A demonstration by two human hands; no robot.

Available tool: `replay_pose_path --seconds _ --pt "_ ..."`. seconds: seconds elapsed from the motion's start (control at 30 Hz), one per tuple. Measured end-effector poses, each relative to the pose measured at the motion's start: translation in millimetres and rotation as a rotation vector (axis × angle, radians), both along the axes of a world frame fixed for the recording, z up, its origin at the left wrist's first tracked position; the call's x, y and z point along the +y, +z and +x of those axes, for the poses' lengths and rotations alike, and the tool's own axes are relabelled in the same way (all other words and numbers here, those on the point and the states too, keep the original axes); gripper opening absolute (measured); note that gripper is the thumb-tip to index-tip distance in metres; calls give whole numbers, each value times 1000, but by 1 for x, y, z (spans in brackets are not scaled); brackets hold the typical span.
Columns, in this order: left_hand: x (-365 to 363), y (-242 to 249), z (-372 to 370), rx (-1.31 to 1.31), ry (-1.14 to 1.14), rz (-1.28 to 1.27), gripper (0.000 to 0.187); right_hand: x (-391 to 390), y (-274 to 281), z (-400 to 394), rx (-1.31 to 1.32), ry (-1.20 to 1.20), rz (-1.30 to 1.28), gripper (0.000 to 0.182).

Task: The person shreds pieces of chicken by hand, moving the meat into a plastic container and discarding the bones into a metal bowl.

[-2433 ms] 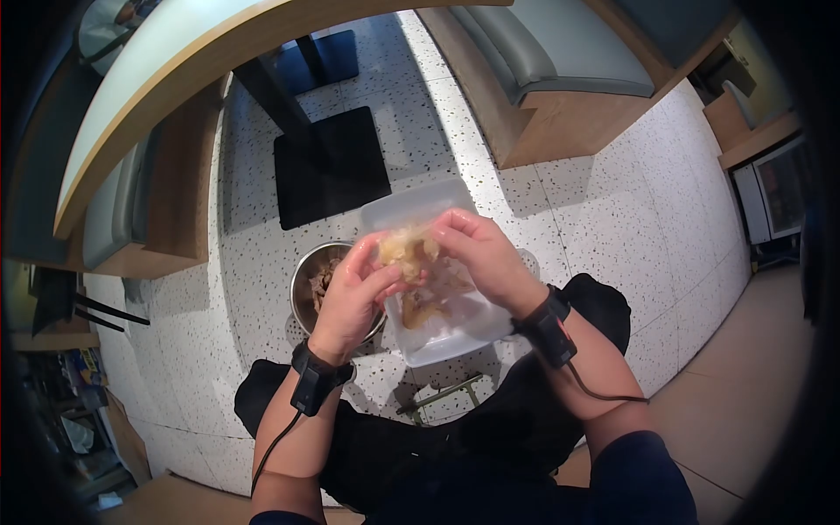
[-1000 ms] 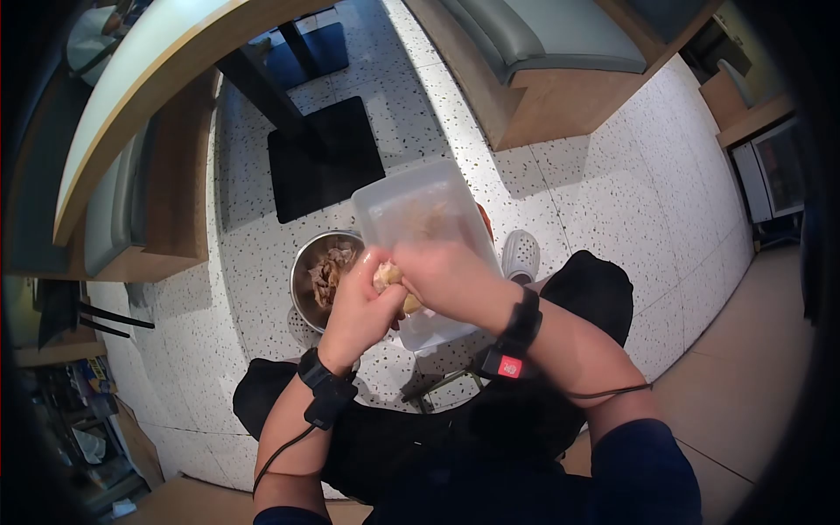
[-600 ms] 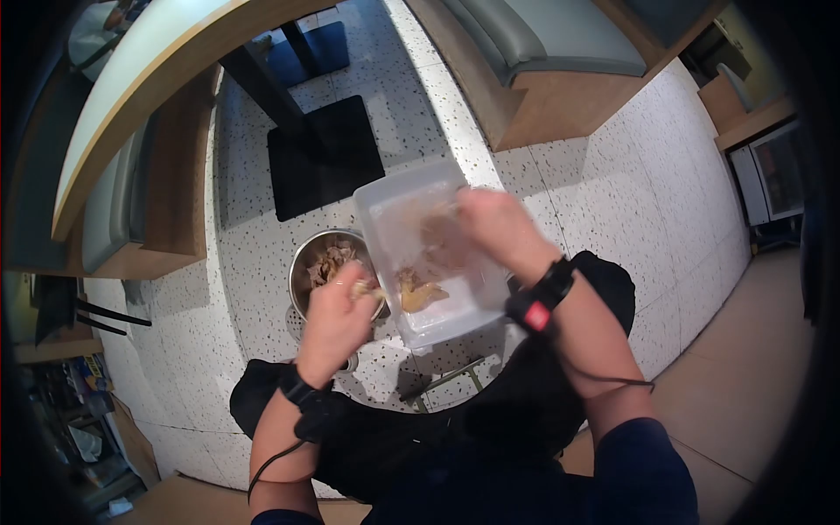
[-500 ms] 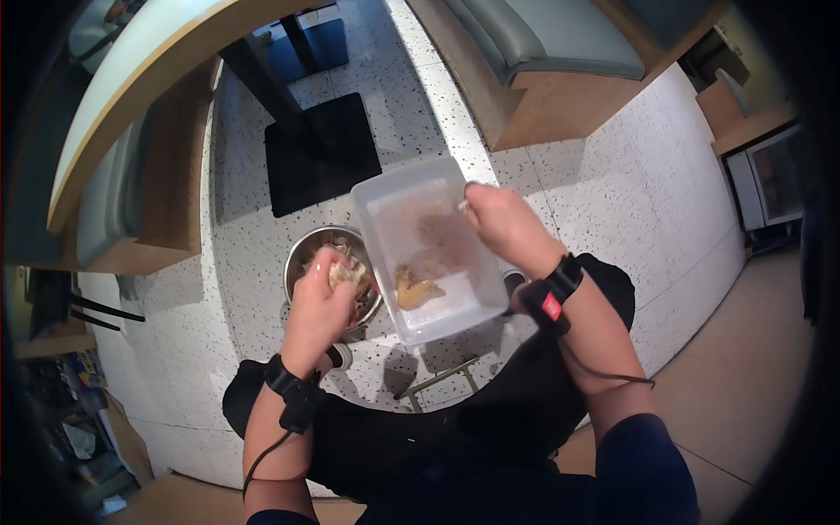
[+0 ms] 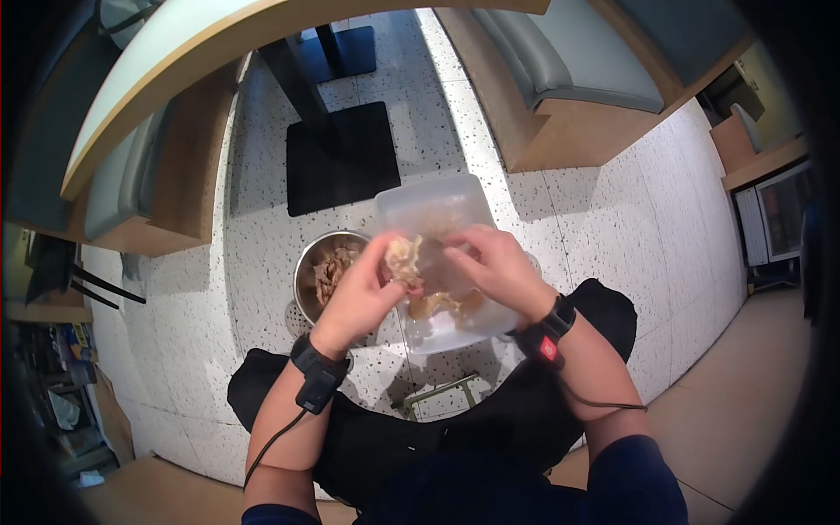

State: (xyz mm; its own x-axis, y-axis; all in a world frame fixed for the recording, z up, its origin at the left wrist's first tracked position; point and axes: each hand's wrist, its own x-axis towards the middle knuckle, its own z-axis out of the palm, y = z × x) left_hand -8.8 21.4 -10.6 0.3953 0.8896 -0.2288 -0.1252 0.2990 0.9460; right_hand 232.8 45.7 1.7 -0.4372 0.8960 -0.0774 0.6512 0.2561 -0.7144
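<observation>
My left hand (image 5: 363, 293) grips a pale yellow, ragged piece of chicken (image 5: 402, 260) over the left side of a translucent plastic tub (image 5: 472, 192). Just to its right, my right hand (image 5: 500, 273) hovers above the tub with thumb and forefinger apart, slightly blurred, and nothing shows between them. More yellowish chicken pieces (image 5: 437, 306) lie in the near part of the tub. Left of the tub, a steel bowl (image 5: 300, 276) holds brownish shredded meat (image 5: 331, 269); my left hand covers part of its right side.
A black table base (image 5: 341, 162) stands on the speckled floor beyond the bowl and tub. Padded benches (image 5: 569, 131) flank the aisle, and a curved tabletop edge (image 5: 175, 66) crosses the upper left. A green metal frame (image 5: 442, 394) sits between my legs.
My left hand has moved right from over the bowl to over the tub, still gripping chicken. My right hand has come down and left from the tub's far right edge, and its fingers have parted.
</observation>
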Motion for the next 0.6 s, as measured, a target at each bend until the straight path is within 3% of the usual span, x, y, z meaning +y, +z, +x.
replay_pose_path --seconds 0.07,0.17,0.23,0.3,0.43,0.6 --pt "1 1 9 91 -3 61 62 2 6 -10 416 -103 -280 39" --pt "6 5 17 174 36 129 62 1 6 -18 468 -14 -64 39" --pt "7 10 21 197 68 139 61 3 7 -18 457 -19 -60 41" --pt "9 17 23 208 79 128 59 3 10 -17 556 -107 -269 43" --pt "9 14 26 72 96 79 55 4 5 -15 562 -127 -287 43" --pt "12 14 26 -37 103 -17 46 4 9 -18 465 -34 28 40"
